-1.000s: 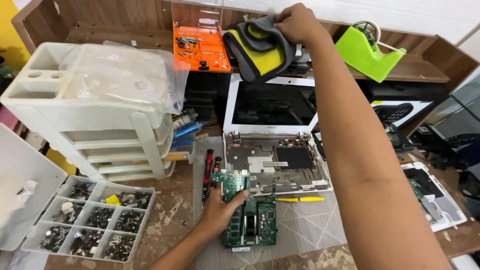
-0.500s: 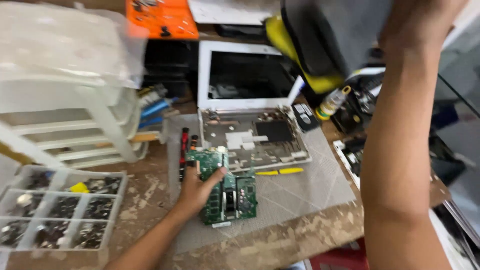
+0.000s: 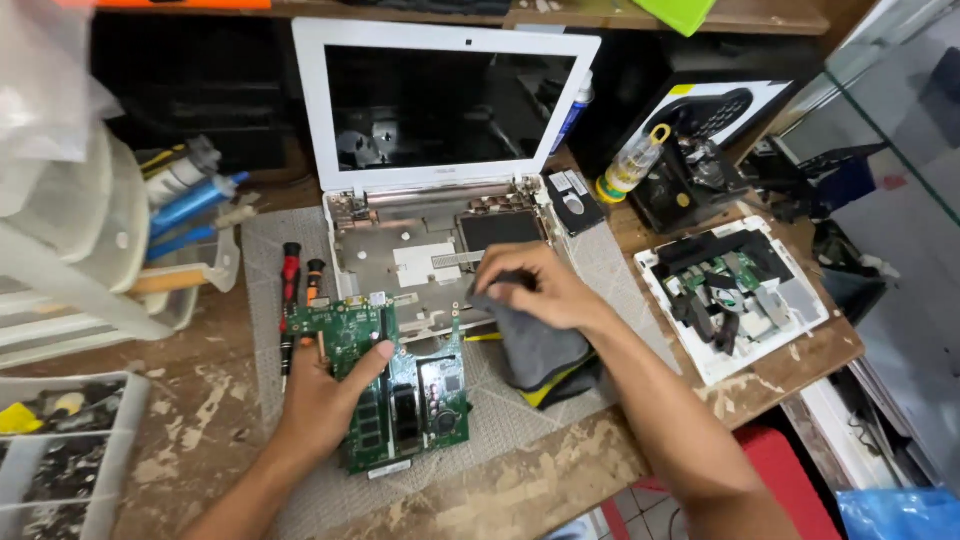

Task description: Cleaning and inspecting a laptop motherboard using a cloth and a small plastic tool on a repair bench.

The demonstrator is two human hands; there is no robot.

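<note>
My left hand (image 3: 325,395) grips a green circuit board (image 3: 400,385) that lies on the grey work mat (image 3: 520,420), thumb across its top. My right hand (image 3: 535,290) clutches a grey cloth with yellow edging (image 3: 535,355) on the mat, right at the front edge of an opened white laptop base (image 3: 420,255). The laptop's white-framed dark screen (image 3: 445,100) stands upright behind the base.
Red-handled screwdrivers (image 3: 290,275) lie left of the laptop. White plastic drawers (image 3: 70,250) and a parts tray (image 3: 60,450) are at the left. A white panel with loose parts (image 3: 735,295) and a small bottle (image 3: 630,165) sit at the right, near the table edge.
My right hand brought the cloth down from the upper shelf and set it on the mat beside the laptop. The view tilted down. My left hand stayed on the circuit board.
</note>
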